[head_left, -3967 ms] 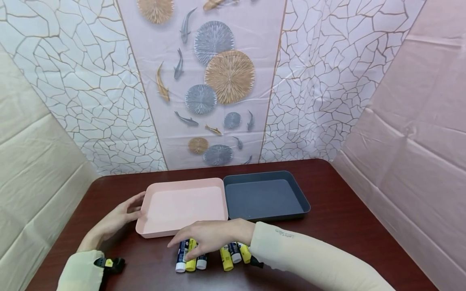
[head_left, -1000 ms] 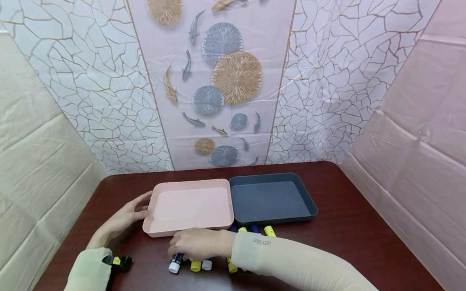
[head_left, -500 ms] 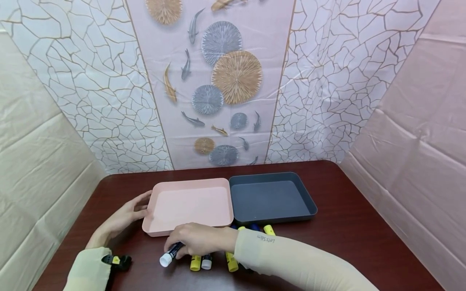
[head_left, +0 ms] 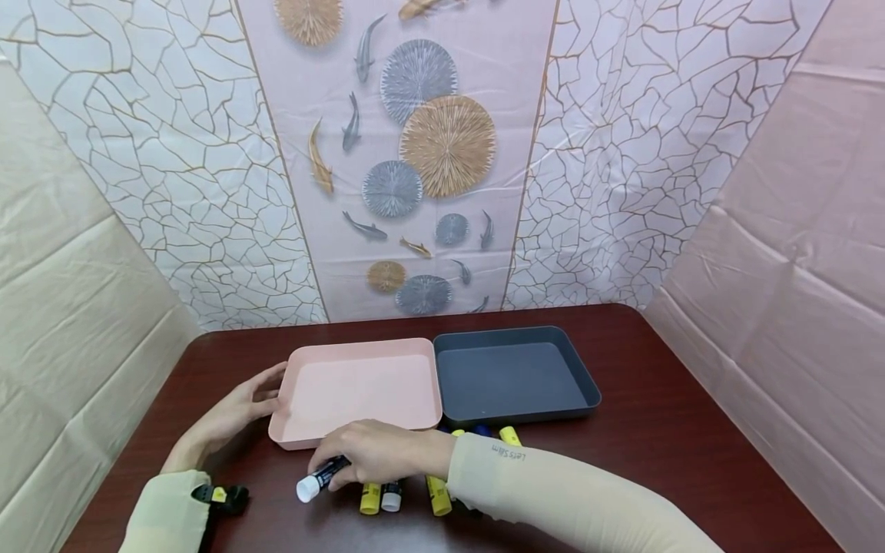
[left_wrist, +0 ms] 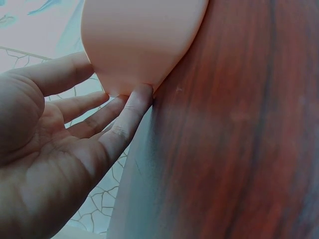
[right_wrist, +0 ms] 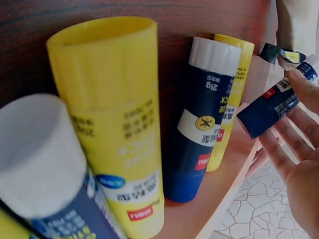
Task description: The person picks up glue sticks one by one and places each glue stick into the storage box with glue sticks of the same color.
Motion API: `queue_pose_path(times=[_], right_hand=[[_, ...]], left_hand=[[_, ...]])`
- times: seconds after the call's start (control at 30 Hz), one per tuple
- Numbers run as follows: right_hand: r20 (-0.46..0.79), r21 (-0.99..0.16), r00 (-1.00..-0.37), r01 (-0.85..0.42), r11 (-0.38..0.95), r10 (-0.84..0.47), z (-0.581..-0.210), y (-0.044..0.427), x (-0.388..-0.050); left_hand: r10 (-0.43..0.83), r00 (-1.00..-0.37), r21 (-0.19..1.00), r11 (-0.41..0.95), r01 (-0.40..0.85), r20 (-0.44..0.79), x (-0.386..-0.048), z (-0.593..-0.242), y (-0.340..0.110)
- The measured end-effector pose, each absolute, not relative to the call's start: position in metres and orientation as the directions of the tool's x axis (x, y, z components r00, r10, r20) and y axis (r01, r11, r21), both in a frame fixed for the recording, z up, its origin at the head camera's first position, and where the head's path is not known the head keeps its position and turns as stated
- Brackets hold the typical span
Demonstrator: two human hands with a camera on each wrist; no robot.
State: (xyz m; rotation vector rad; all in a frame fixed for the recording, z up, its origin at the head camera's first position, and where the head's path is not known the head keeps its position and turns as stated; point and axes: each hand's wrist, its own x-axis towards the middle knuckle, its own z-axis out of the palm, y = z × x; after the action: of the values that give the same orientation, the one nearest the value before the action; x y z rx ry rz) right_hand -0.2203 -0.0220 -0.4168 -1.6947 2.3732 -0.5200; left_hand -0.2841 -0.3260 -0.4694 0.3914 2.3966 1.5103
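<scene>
My right hand (head_left: 376,455) pinches a dark blue glue stick (head_left: 330,470) with a white cap between thumb and fingers, tilted above the table in front of the pink tray. In the right wrist view, the same glue stick (right_wrist: 271,107) lies across the fingers. Beneath the right hand and forearm lie other glue sticks: a yellow one (head_left: 370,499), a white-capped blue one (head_left: 391,498) and another yellow one (head_left: 439,496), partly hidden. My left hand (head_left: 235,415) touches the left end of the pink tray (head_left: 293,444); its fingertips (left_wrist: 142,92) rest against the outer wall.
A dark blue-grey tray (head_left: 588,399) stands against the pink tray's right side. More glue sticks, one with a yellow end (head_left: 509,435), show beyond the right sleeve (head_left: 553,484). The brown table (head_left: 664,445) is bounded by cloth-covered walls.
The right hand has taken hold of the leftmost blue glue stick and lifted it, shifting it slightly left and tilting it. My left hand stays at the pink tray.
</scene>
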Motion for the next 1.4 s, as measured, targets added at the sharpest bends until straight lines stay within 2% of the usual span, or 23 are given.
queue_pose_path(times=[0.9,1.4], right_hand=[[0.053,-0.397,-0.355,-0.865,0.307,-0.933,-0.406,-0.005,-0.230],[0.047,-0.450,-0.459,-0.803,0.392,-0.887,-0.390,0.027,-0.243]], left_hand=[[0.363,-0.925,0.912,0.407,0.048,-0.113,-0.285,-0.469,-0.324],[0.366,-0.926,0.902,0.426,0.076,-0.095,-0.284,-0.469,-0.326]])
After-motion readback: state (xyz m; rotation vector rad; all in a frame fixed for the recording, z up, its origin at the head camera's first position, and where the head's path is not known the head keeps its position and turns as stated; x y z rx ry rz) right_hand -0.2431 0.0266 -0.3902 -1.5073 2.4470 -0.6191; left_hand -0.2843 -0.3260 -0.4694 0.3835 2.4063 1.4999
